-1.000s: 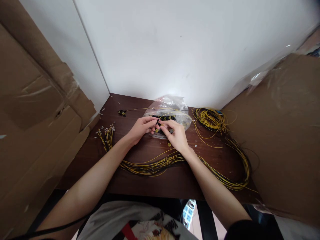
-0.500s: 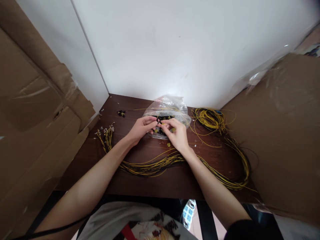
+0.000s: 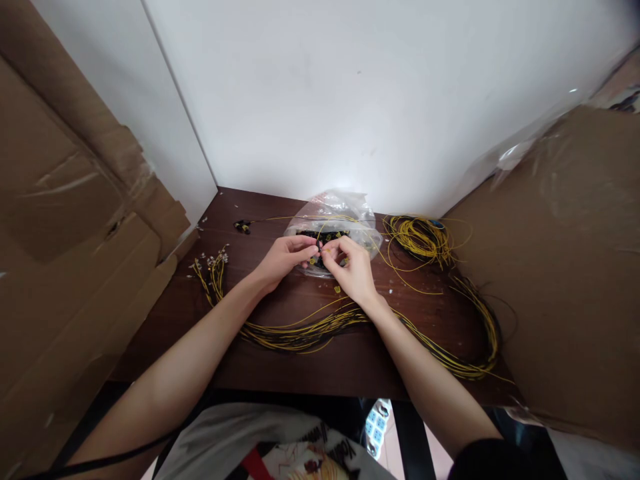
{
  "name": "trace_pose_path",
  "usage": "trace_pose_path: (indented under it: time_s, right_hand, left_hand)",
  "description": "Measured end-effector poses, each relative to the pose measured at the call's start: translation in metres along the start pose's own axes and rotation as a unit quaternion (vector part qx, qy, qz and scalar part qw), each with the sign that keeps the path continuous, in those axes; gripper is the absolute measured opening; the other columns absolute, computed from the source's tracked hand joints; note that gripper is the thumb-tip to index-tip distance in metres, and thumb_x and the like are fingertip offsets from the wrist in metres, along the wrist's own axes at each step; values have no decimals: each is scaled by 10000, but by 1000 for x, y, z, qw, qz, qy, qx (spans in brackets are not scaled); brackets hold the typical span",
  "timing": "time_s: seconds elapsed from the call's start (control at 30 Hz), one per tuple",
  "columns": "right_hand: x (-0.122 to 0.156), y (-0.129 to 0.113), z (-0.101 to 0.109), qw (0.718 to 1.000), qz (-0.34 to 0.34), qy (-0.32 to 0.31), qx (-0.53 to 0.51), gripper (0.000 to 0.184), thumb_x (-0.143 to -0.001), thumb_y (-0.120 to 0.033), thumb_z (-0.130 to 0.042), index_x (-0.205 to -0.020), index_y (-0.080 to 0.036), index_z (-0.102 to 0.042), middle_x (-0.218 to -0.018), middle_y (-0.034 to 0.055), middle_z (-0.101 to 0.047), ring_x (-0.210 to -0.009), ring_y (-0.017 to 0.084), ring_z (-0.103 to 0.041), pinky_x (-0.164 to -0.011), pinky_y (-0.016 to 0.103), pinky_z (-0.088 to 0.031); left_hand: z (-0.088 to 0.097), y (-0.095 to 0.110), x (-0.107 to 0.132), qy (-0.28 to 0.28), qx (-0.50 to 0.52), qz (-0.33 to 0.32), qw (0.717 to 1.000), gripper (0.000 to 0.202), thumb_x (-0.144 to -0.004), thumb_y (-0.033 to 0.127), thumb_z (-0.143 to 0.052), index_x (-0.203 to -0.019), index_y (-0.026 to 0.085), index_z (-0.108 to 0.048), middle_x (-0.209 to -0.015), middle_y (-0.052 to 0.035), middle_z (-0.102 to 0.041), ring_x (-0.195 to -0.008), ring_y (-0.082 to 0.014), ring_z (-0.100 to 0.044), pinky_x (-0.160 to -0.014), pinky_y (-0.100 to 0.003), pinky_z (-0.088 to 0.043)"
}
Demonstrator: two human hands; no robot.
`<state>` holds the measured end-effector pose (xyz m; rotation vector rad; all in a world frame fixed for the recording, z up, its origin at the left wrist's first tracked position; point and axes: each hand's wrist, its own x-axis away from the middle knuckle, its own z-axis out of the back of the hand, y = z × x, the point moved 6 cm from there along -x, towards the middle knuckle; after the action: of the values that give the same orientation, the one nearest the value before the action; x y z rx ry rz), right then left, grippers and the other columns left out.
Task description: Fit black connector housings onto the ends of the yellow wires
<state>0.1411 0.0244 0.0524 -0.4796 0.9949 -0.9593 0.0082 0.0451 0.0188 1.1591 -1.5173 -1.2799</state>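
My left hand [image 3: 289,260] is closed in a pinch on a small black connector [image 3: 319,245]. Right beside it, the fingertips of my right hand [image 3: 351,267] are pinched together, with a thin yellow wire [image 3: 323,225] rising from between the two hands. What exactly the right fingertips grip is partly hidden. Both hands hover over an opened clear plastic bag [image 3: 350,203] that holds several black and yellow connector pieces. One loose yellow piece [image 3: 337,289] lies on the table just in front of the bag.
A bundle of yellow and black wires [image 3: 300,337] curves across the brown table [image 3: 280,377] under my forearms. Coiled yellow wire [image 3: 420,240] lies at the back right; several black-yellow connectors [image 3: 243,227] sit at the back left. Cardboard [image 3: 75,233] flanks the left, more cardboard [image 3: 570,267] the right.
My two hands have shifted very slightly, and the black connector is turned more upright between the fingertips. The wires and bag look unmoved.
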Motion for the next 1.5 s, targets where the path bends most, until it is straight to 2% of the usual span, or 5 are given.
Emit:
trace_pose_path:
  time_s: [0.27, 0.8, 1.1, 1.37, 1.5]
  right_hand:
    - [0, 4, -1, 1000, -20, 1, -23, 104, -796, -246, -522, -782, -171, -591, -695, 6, -565, -612, 115, -516, -570, 238, -423]
    - [0, 6, 0, 999, -36, 6, -32, 45, -711, -176, -549, -693, -161, -588, -641, -4, -558, -561, 107, -487, -540, 231, -398]
    - [1, 19, -6, 993, -86, -10, -84, 99, -699, -228, -568, -690, -141, -613, -616, -3, -569, -543, 98, -477, -537, 219, -386]
    - [1, 12, -5, 997, -57, -6, -43, 69, -693, -199, -575, -670, -145, -609, -627, 0, -579, -535, 95, -478, -522, 215, -382]
    - [0, 12, -4, 997, -61, -8, -51, 109, -730, -237, -579, -716, -144, -634, -662, 15, -607, -554, 103, -502, -543, 223, -411]
  left_hand:
    - [1, -1, 0, -10, -17, -3, 1000, 296, -633, 322, -718, -845, 122, -664, -704, -8, -621, -562, -71, -481, -580, -229, -406]
    - [0, -1, 1, 7, -31, 16, 999, 259, -626, 284, -727, -813, 114, -669, -705, -21, -648, -543, -76, -507, -561, -230, -414]
    - [-1, 0, 1, -1, -64, -13, 998, 271, -631, 290, -718, -834, 114, -681, -790, -53, -672, -651, -112, -565, -584, -234, -436]
    - [1, -1, 0, 10, -90, -21, 996, 282, -623, 308, -722, -825, 116, -679, -741, -39, -660, -645, -119, -568, -564, -233, -436]
    - [2, -1, 0, 18, -69, -16, 997, 271, -618, 298, -724, -815, 118, -676, -762, -48, -661, -642, -110, -559, -557, -228, -434]
